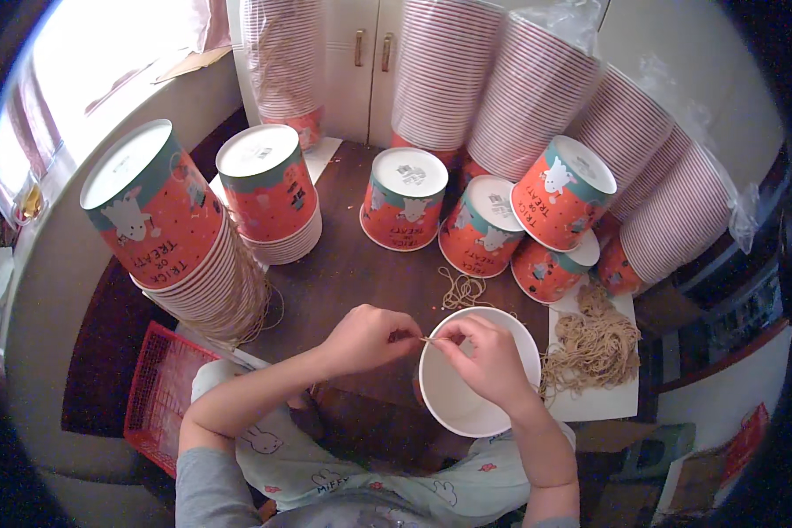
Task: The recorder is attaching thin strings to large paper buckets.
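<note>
My left hand (368, 340) and my right hand (486, 354) meet fingertip to fingertip, both pinching a short bit of tan string (426, 340). My right hand is over the mouth of a white paper bucket (449, 400), which faces up near my lap with its inside showing. A loose coil of the same string (463, 290) lies on the table just beyond the bucket's rim. To the right, a tangled heap of string (595, 343) rests on a white sheet (603, 403) beside the bucket.
Upside-down orange and green paper buckets (404, 201) stand across the dark table (352, 264). At left are two shorter bucket stacks (268, 198); tall plastic-wrapped stacks (443, 75) line the back and right. A red plastic basket (154, 387) is at lower left.
</note>
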Tool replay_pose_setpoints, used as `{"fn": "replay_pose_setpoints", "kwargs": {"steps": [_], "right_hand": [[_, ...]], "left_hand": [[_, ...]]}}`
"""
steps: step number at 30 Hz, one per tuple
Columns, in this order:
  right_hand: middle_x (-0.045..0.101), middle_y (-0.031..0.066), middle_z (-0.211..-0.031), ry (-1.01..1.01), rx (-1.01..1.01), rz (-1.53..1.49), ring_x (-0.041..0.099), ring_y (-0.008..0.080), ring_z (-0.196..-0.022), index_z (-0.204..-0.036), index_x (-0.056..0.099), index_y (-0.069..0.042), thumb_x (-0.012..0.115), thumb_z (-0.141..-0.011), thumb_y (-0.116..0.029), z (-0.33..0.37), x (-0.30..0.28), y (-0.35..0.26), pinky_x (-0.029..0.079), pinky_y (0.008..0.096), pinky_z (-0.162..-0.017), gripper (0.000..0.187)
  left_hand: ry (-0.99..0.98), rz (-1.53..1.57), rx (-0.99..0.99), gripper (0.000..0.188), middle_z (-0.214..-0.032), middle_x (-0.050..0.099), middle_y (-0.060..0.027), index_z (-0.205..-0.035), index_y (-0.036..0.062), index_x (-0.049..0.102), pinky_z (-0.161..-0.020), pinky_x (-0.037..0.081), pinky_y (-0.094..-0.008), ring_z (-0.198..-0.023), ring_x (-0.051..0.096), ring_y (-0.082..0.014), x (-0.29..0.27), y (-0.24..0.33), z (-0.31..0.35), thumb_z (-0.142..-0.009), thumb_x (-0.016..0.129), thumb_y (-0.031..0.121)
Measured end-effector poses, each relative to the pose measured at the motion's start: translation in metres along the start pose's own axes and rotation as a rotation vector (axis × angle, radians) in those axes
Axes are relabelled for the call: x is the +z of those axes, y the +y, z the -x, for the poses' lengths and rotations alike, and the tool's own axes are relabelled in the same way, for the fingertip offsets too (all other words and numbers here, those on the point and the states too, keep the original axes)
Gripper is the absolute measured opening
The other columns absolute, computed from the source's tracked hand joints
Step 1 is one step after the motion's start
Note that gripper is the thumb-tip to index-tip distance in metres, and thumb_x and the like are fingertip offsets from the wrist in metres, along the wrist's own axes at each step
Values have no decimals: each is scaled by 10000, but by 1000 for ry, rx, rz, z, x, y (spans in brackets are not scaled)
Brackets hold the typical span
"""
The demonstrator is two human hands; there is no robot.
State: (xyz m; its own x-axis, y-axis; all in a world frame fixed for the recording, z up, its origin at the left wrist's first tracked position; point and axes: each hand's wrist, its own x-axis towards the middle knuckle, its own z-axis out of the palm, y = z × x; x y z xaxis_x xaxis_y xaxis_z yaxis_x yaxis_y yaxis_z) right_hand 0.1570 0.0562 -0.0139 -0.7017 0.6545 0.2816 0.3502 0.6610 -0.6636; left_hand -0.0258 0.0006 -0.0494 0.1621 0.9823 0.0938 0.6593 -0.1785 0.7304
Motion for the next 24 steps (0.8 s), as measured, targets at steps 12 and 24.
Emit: {"fn": "replay_pose_setpoints", "kwargs": {"steps": [12, 24], "right_hand": [[598, 69, -730, 3, 42, -21, 572, 164, -636, -780, 603, -24, 637, -731, -95, 0, 0, 2, 437, 269, -573, 93], [585, 102, -734, -11, 97, -67, 594, 234, -673, -795, 574, -28, 617, -748, -124, 0, -1, 2, 462, 334, -608, 115]], "left_hand": [[278, 319, 108, 134, -762, 631, -89, -883, 25, 613, -596, 491, -253, -675, 619, -141, 7, 4, -1, -752, 601, 51], [249, 555, 44, 123, -786, 628, -50, -895, 10, 606, -619, 467, -231, -710, 569, -74, 18, 6, 1, -787, 587, 65]]}}
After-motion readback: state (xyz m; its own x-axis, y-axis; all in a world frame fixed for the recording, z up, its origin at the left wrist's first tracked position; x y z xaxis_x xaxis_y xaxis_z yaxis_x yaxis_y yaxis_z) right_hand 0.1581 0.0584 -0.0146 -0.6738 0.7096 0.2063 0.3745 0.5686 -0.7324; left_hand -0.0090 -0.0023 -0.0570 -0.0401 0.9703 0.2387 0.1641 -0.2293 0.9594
